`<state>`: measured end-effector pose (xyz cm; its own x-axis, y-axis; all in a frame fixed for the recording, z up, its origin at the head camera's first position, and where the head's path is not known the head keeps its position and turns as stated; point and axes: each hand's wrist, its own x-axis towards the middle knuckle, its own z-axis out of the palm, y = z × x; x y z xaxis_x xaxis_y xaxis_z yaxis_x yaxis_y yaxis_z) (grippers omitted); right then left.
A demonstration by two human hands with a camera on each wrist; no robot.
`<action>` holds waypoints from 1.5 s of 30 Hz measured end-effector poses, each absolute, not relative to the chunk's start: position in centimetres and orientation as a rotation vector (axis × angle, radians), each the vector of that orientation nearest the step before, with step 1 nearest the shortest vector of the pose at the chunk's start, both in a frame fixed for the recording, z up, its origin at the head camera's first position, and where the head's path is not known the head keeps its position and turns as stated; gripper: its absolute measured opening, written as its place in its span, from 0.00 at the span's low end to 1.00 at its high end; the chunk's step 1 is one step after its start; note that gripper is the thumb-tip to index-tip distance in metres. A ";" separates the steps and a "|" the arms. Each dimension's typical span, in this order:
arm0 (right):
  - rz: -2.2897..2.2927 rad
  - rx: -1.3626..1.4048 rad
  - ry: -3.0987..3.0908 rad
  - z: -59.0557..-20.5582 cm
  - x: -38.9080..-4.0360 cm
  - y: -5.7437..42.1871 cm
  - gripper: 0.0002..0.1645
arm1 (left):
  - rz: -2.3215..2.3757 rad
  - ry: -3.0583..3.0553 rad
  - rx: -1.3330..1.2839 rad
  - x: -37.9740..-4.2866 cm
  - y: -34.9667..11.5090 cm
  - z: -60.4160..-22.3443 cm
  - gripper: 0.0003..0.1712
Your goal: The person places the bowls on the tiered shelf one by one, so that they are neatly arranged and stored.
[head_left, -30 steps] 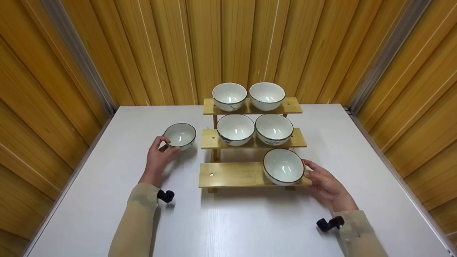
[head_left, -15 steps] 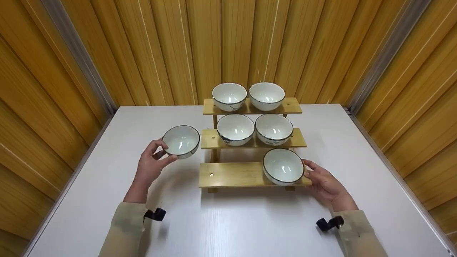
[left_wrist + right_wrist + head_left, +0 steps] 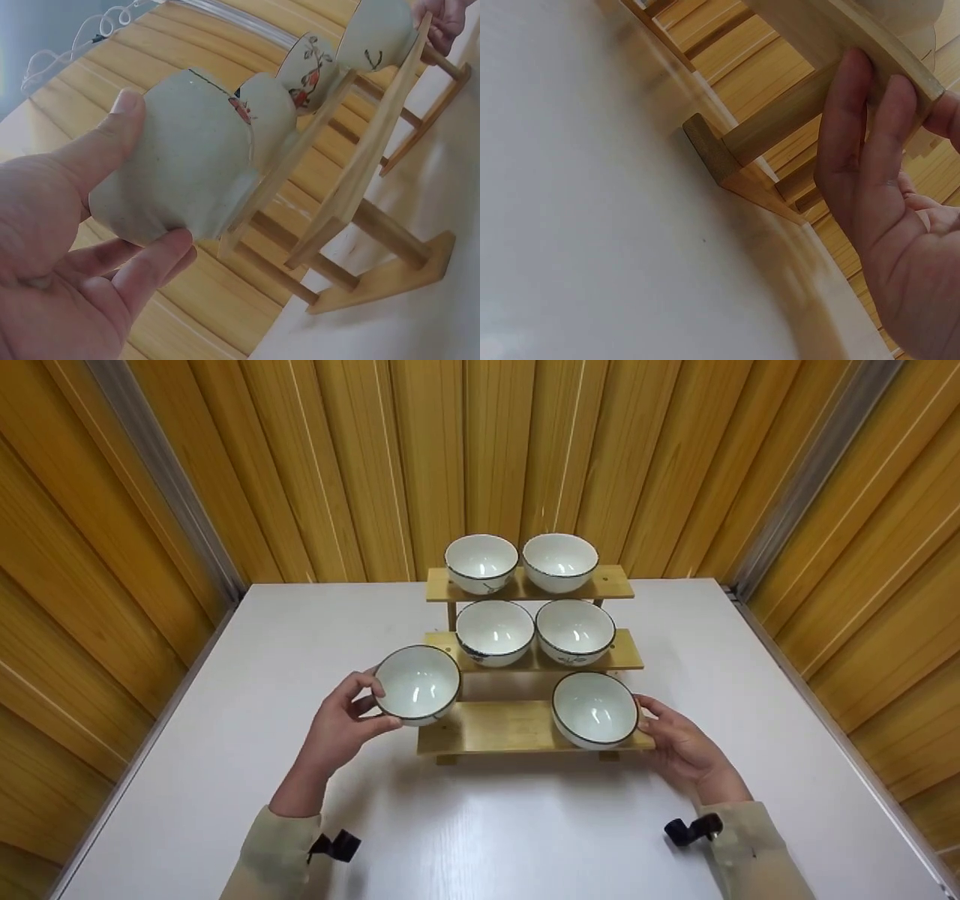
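Note:
My left hand pinches a white bowl with a dark rim, thumb and fingers at its left side. In the head view the bowl overlaps the left end of the lowest tier of a three-tier wooden display stand. The left wrist view shows the bowl's pale outside with a red painted mark. My right hand grips the right end of that lowest board, fingertips against its underside. Right beside that hand, a similar bowl sits on the board.
Two bowls stand on the middle tier, among them a flower-painted bowl, and two more on the top tier, such as the left bowl. The stand rests on a white table, with wood-panelled walls behind and at both sides.
My left hand has lifted the bowl from the table left of the stand and carried it right and nearer, over the lowest board's left end. My right hand has stayed in place.

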<state>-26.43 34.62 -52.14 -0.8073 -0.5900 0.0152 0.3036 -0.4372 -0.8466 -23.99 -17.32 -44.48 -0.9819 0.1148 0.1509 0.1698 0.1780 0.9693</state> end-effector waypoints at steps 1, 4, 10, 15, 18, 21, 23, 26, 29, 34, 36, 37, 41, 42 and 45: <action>-2.247 -0.417 1.237 -52.1 -26.4 34.6 0.27 | -1.979 -2.380 -0.316 -24.0 -17.0 -44.5 0.24; -2.236 -0.412 1.258 -52.1 -26.4 34.7 0.26 | -2.014 -2.380 -0.397 -24.0 -15.9 -44.6 0.25; -2.231 -0.419 1.279 -52.1 -26.4 34.7 0.27 | -2.037 -2.412 -0.536 -24.3 -13.5 -45.0 0.26; -2.251 -0.410 1.242 -52.1 -26.5 34.6 0.25 | -2.053 -2.461 -0.575 -24.5 -11.7 -45.5 0.26; -2.257 -0.401 1.231 -52.1 -26.5 34.6 0.25 | -2.061 -2.480 -0.582 -24.6 -10.8 -45.8 0.26; -2.258 -0.389 1.218 -52.1 -26.5 34.6 0.24 | -2.061 -2.496 -0.592 -24.7 -10.1 -46.2 0.26; -2.257 -0.385 1.214 -52.0 -26.4 34.6 0.24 | -2.078 -2.493 -0.604 -24.8 -9.7 -46.4 0.26; -2.254 -0.382 1.220 -52.0 -26.4 34.7 0.25 | -2.100 -2.486 -0.625 -24.9 -9.2 -46.7 0.26; -2.250 -0.395 1.222 -52.0 -26.4 34.7 0.26 | -2.105 -2.487 -0.631 -25.0 -9.0 -47.0 0.26; -2.247 -0.428 1.215 -52.0 -26.4 34.6 0.28 | -2.092 -2.506 -0.609 -25.1 -8.9 -47.2 0.25; -2.245 -0.435 1.219 -52.1 -26.4 34.6 0.28 | -2.102 -2.505 -0.607 -25.1 -8.9 -47.2 0.25; -2.245 -0.435 1.222 -52.1 -26.4 34.6 0.28 | -2.104 -2.505 -0.611 -25.1 -8.9 -47.2 0.25; -2.242 -0.432 1.231 -52.1 -26.5 34.7 0.26 | -2.126 -2.499 -0.631 -25.1 -9.0 -47.1 0.26; -2.240 -0.435 1.236 -52.1 -26.5 34.7 0.26 | -2.134 -2.492 -0.645 -25.1 -9.0 -47.1 0.26; -2.234 -0.446 1.247 -52.1 -26.6 34.7 0.26 | -2.166 -2.480 -0.660 -25.1 -9.0 -47.2 0.27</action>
<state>-26.56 34.67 -52.13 -0.8006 -0.5987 0.0251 0.2928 -0.4275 -0.8553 -25.12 -8.99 -47.16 -0.9004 0.4251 0.0922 0.1486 0.1014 0.9837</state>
